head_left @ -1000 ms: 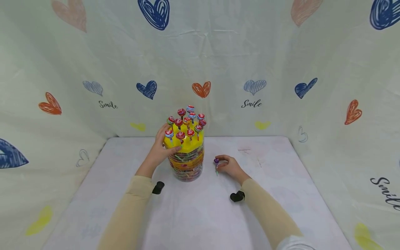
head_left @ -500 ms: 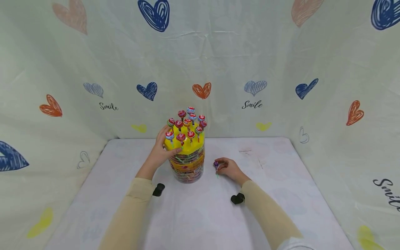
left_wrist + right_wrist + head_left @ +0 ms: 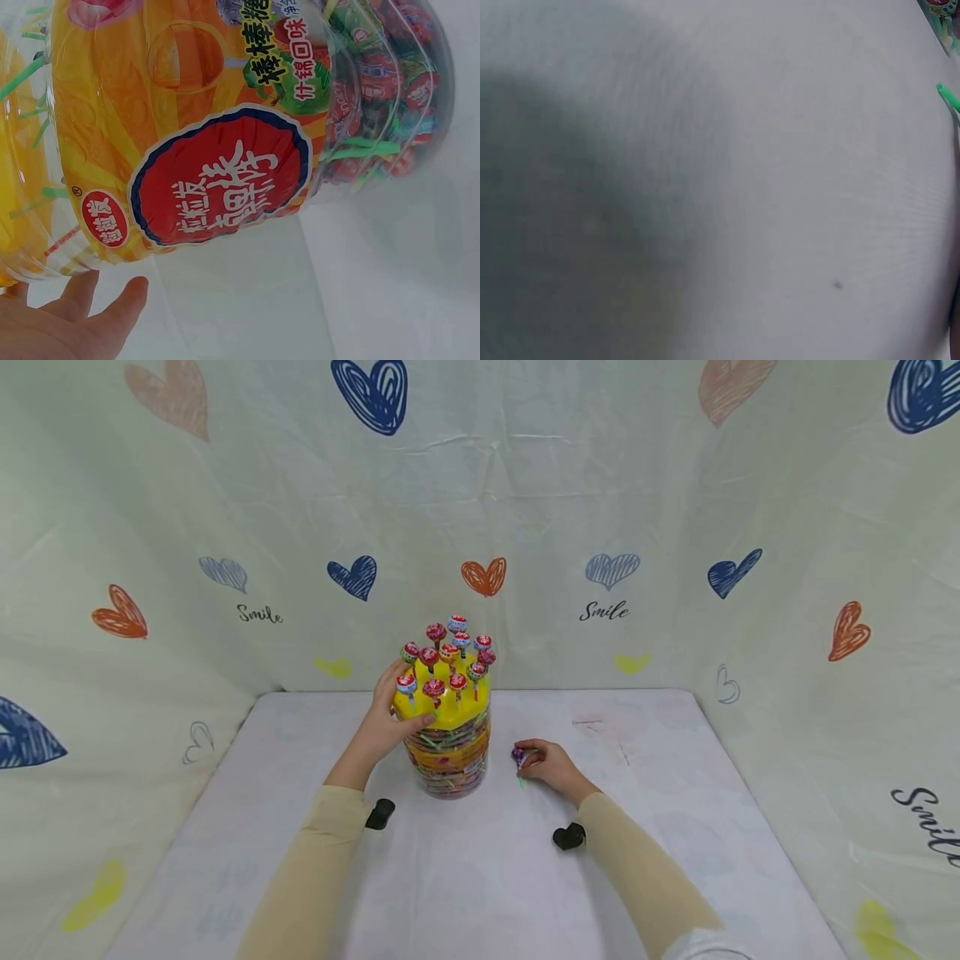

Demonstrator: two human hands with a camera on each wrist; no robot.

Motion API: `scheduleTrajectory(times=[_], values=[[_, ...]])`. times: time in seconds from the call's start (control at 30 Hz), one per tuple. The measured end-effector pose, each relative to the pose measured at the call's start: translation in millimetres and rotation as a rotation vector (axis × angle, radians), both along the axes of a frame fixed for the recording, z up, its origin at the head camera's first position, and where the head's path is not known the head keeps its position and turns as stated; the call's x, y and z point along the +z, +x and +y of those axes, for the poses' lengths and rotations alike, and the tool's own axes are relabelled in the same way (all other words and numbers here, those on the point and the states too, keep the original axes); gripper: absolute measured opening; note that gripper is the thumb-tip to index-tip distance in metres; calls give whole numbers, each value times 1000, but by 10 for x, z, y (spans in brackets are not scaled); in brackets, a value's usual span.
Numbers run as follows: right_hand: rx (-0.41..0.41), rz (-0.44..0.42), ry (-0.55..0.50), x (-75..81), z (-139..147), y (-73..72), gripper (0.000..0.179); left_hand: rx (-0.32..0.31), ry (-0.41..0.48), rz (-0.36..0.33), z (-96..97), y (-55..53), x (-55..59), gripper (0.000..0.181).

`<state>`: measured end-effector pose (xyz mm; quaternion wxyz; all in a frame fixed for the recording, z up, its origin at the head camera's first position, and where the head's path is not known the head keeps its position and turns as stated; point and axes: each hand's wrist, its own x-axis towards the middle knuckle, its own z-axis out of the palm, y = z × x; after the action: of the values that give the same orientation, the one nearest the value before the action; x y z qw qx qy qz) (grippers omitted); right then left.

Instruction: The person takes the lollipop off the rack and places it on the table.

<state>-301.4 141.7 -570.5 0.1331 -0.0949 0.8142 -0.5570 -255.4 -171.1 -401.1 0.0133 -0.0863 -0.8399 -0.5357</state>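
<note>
A clear plastic jar [image 3: 450,768] packed with lollipops stands upright on the table, under a yellow lid [image 3: 452,718]. Several wrapped lollipops [image 3: 433,688] stick up from the top of that lid. My left hand [image 3: 377,727] grips the lid's left side, thumb at the front and fingers farther back. In the left wrist view the jar's orange label [image 3: 225,172] fills the middle, with part of my left hand [image 3: 75,322] at the lower left. To the jar's right, my right hand [image 3: 553,767] pinches a purple-wrapped lollipop [image 3: 517,755]. Its green stick [image 3: 949,96] points downward.
A white cloth covers the table [image 3: 465,893]. Behind and at both sides hangs a pale curtain [image 3: 525,485] printed with hearts. Black wrist cameras [image 3: 569,836] sit below both wrists. Faint reddish marks [image 3: 588,723] show on the cloth at the right.
My right hand and its lollipop have dipped very slightly, and the fingers cover a little more of the wrapper. The left hand and the jar have stayed in place.
</note>
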Motion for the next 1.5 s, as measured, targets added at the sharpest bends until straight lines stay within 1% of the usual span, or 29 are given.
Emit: scheduleTrajectory(times=[0.13, 0.23, 0.27, 0.3, 0.33, 0.43, 0.5, 0.53, 0.57, 0.67, 0.83, 0.9, 1.07, 1.1, 1.27, 1.5], values=[[3, -8, 0, 28, 12, 17, 53, -3, -5, 13, 4, -2, 5, 93], [-10, -29, -8, 65, 38, 39, 53, -13, 8, 29, 9, -9, -3, 92], [-15, -34, -13, 81, 50, 48, 54, -15, 11, 25, 14, -9, 6, 92], [-19, -39, -18, 99, 62, 58, 54, -22, 14, 26, 32, 35, 61, 91], [-21, -41, -25, 105, 79, 56, 54, -24, 15, 30, 32, 37, 61, 91], [-26, -51, -44, 160, 119, 43, 53, -19, 7, 9, 84, 156, 225, 89], [-29, -36, -60, 228, 129, 34, 52, -17, 0, 4, 112, 239, 325, 89], [-27, -22, -70, 268, 131, 25, 52, -12, -3, -1, 113, 235, 323, 89], [-26, -11, -84, 330, 123, 28, 52, -11, -4, -10, 131, 274, 376, 88], [-17, 41, -129, 516, 91, 42, 52, -8, -5, -13, 131, 277, 377, 88], [15, 87, -231, 812, 25, 68, 52, -11, -10, -5, 121, 257, 353, 88], [30, 108, -267, 922, 2, 70, 51, -11, -11, -2, 97, 197, 274, 88], [65, 174, -331, 1220, -63, 61, 50, -6, -13, 3, 14, 17, 25, 92], [74, 187, -340, 1284, -79, 59, 50, -5, -13, 5, 4, 5, 5, 93], [108, 245, -363, 1561, -160, 41, 51, -3, -6, 24, -17, -13, -43, 93], [183, 282, -443, 1805, -276, -19, 55, -10, 1, 32, -13, -9, -41, 92]])
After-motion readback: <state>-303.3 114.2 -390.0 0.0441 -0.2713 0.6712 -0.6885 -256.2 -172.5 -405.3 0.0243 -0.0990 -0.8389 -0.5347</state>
